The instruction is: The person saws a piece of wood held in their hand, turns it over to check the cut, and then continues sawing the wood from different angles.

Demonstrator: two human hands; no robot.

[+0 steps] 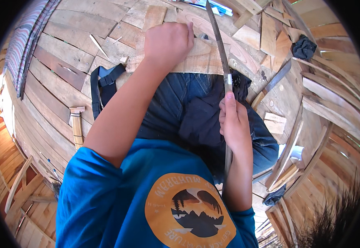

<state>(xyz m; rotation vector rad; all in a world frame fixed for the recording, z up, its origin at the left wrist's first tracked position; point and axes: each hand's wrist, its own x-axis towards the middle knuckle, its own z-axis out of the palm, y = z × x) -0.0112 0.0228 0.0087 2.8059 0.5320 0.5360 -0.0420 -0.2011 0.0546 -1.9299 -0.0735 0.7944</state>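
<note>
My right hand is closed around the long wooden handle of a machete, thumb along the top. Its narrow blade points away from me, and a metal collar joins it to the handle. The blade crosses the right end of a flat wooden board, which lies across in front of my legs; I cannot tell whether they touch. My left hand is closed at the board's far edge, with its fingers curled out of sight and its thumb up. Dark cloth lies over my lap.
Another large knife lies on the plank floor to the right, near loose wood offcuts and a black bag. At left are a black strap, a wood-handled tool and striped cloth.
</note>
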